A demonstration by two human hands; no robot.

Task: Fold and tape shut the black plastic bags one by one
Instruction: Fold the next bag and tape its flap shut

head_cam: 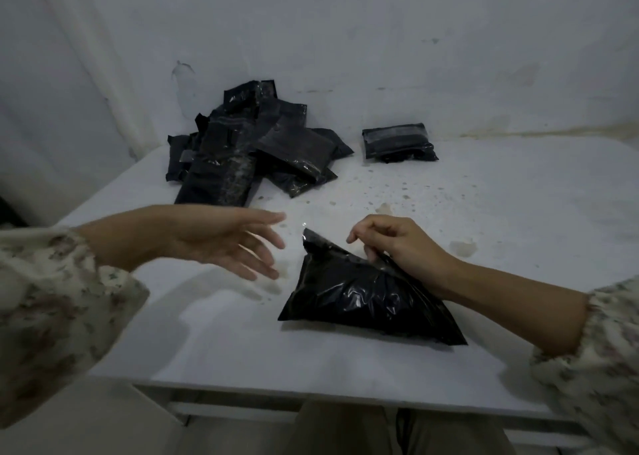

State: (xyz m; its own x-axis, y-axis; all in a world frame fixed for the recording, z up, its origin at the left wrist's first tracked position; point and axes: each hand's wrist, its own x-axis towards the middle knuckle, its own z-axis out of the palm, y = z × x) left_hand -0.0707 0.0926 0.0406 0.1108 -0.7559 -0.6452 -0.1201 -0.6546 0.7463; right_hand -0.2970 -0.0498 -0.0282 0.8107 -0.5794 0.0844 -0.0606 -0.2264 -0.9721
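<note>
The black bag (363, 299) is thin glossy plastic, crinkled and catching bright glints, while the pile of bags (249, 150) and the single packet (397, 142) show duller black plastic crossed by shiny greyish tape bands (394, 133). The table (484, 212) is a smooth matt white top flecked with stains, the wall (380, 40) rough patchy paint, the sleeves (52, 299) soft matt printed cloth

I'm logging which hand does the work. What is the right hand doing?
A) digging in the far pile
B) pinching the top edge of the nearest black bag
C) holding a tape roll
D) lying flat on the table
B: the right hand pinches the upper edge of the nearest black bag, while the left hand is open beside it, holding nothing.
</note>
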